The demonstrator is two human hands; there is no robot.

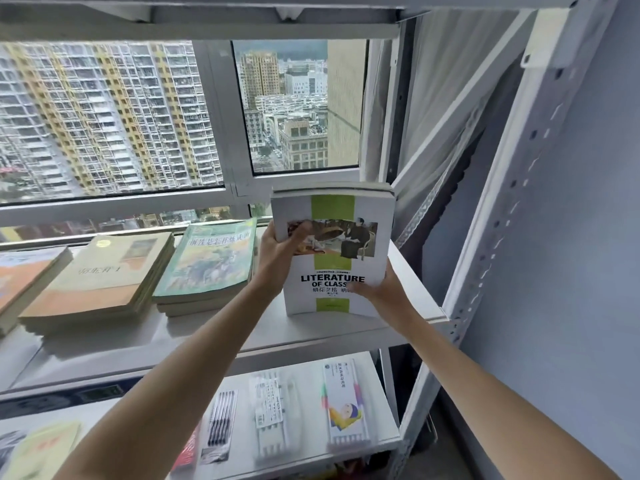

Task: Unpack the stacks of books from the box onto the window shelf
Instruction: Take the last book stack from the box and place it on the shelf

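Observation:
A stack of white books (334,251) with a green stripe and the title "Literature of Classics" is tilted up over the right end of the white window shelf (242,337). My left hand (280,252) grips the stack's left edge, thumb on the cover. My right hand (377,289) holds its lower right corner, thumb across the cover. The stack's lower edge is at the shelf surface; contact cannot be judged. The box is out of sight.
On the shelf lie a green book stack (207,268), a beige and orange stack (100,275) and another stack (24,275) at the far left. A lower shelf (384,434) carries pen packs (221,424) and a stationery box (346,403). Metal rack uprights (491,216) stand at right.

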